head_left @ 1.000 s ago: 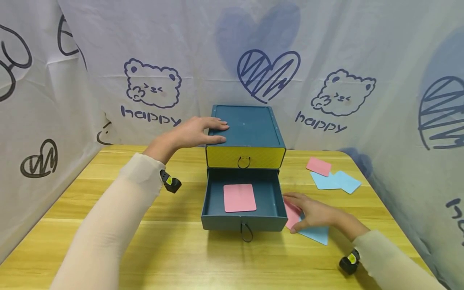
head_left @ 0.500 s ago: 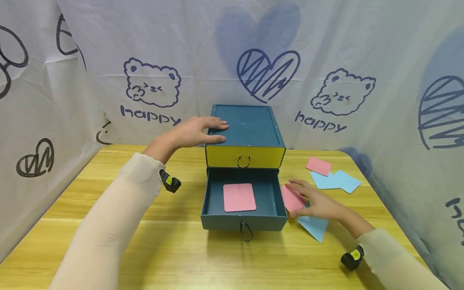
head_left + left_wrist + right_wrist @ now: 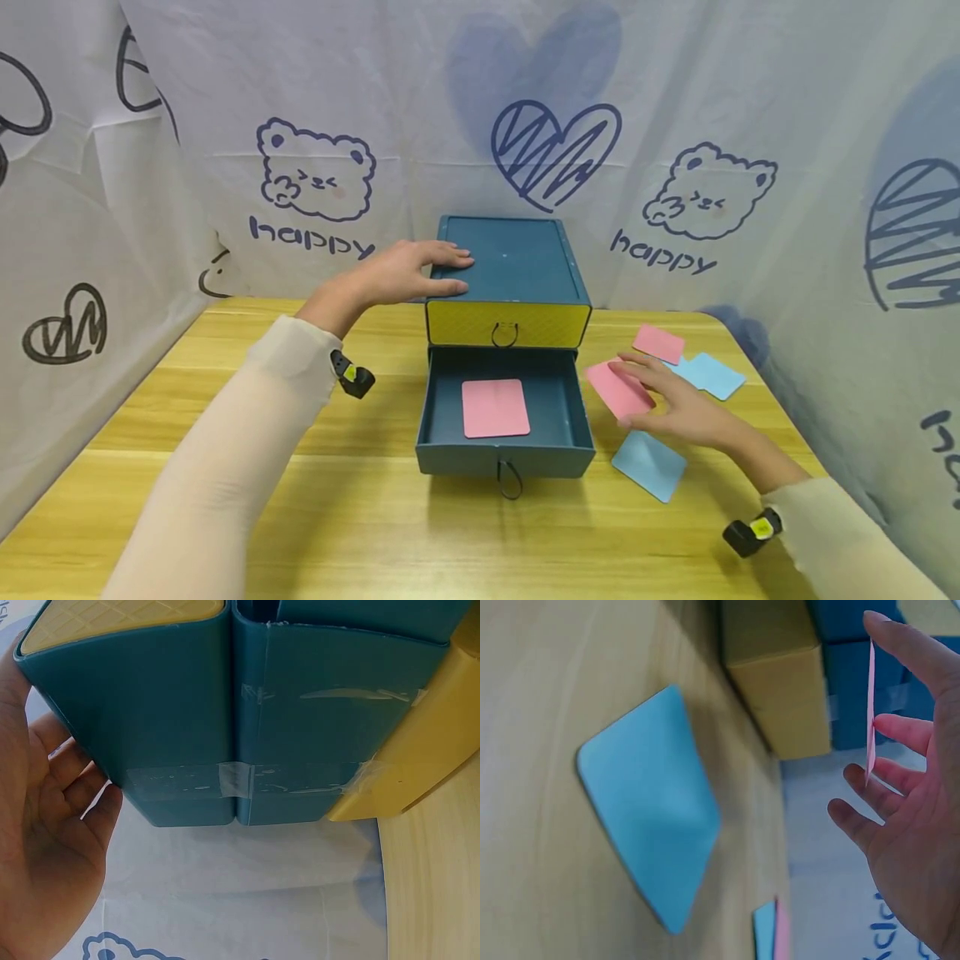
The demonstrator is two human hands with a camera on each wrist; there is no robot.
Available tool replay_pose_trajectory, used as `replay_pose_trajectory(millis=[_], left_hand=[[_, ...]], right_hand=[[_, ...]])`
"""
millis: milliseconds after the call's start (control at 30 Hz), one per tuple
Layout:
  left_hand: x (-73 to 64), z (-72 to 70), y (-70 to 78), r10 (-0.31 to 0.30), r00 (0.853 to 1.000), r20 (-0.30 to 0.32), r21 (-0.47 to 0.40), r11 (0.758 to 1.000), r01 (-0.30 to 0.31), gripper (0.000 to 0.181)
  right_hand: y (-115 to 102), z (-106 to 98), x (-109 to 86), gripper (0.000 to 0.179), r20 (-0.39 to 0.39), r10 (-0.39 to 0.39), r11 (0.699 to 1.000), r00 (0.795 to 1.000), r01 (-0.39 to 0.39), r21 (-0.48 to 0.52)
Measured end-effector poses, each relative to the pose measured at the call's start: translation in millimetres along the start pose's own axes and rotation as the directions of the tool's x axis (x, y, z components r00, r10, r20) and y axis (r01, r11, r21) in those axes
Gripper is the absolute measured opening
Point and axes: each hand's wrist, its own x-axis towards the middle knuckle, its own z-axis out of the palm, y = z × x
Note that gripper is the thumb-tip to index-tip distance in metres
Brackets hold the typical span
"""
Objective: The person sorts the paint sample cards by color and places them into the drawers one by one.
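My left hand [image 3: 393, 275] rests on the left side of the blue top of a small drawer cabinet [image 3: 517, 258], its fingers lying nearly straight. The lower drawer [image 3: 457, 460] is pulled out, and a square pink card [image 3: 495, 408] lies flat in it. To the right of the drawer, my right hand [image 3: 678, 408] pinches another pink card [image 3: 617, 388] by its edges between thumb and fingers. The right wrist view shows that card edge-on, raised off the table. Just below this hand a blue card [image 3: 649, 465] lies on the table.
Farther back on the right lie a pink card [image 3: 660, 343] and blue cards [image 3: 716, 377], overlapping and partly behind the right hand. The yellow upper drawer [image 3: 465, 323] is closed. A printed cloth [image 3: 420, 108] hangs behind the wooden table [image 3: 360, 517].
My right hand has picked up the pink card from over the blue one and carried it up and slightly right, uncovering the blue card. The left hand has stayed on the cabinet.
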Motion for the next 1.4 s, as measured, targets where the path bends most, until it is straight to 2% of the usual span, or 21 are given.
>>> replay_pose_trajectory(millis=[267,567,800,1167,1400], left_hand=[[0.5,-0.2,1.3,0.002,1.000,0.001,-0.005,1.000,-0.002,0.061],[0.4,-1.0,0.4,-0.004,1.000,0.002,-0.006,1.000,0.004,0.061],[0.3,-1.4,0.3,-0.006,1.000,0.003,0.001,1.000,0.006,0.060],[1.1,-1.4,2.6,-0.008,1.000,0.007,0.004,1.000,0.008,0.061],[0.5,-1.1,-0.5,-0.006,1.000,0.002,0.001,1.000,0.006,0.060]], right_hand=[[-26,-17,-8.6,0.077,-0.036,-0.047,0.997,0.998,0.049,0.055],[-71,-16,-3.0,0.076,0.039,-0.120,0.989,0.992,0.117,0.089],[-94,-7,14.8,0.080,0.068,-0.165,0.986,0.984,0.165,0.010],[-101,2,31.5,0.080,0.098,-0.145,0.986,0.985,0.151,-0.063],[-104,5,37.2,0.067,0.107,-0.228,0.947,0.968,0.246,-0.205]])
